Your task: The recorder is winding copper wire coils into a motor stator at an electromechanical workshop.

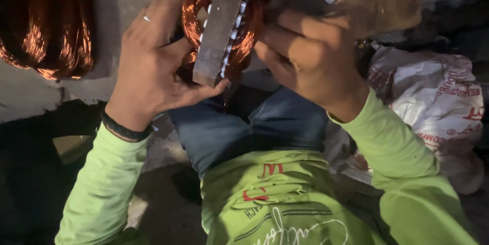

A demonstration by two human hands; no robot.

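Copper-wound grey metal motor stator [222, 26] sits edge-on above the lap, clamped between both hands to steady it. Left hand [153, 64] cups its near rim, right hand [305, 59] wraps the far windings; beyond hang loose copper wire coils [48, 36].

At the top centre of the frame, a dull grey laminated metal stator core [220, 26] looks matt and rough-edged, wound with glossy copper wire coils [192, 18]. More shiny copper wire bundles [46, 46] gleam at upper left. The crumpled white plastic sack [433, 102] at right looks slightly sheeny. The bright green cloth sleeves [102, 189] are matt.
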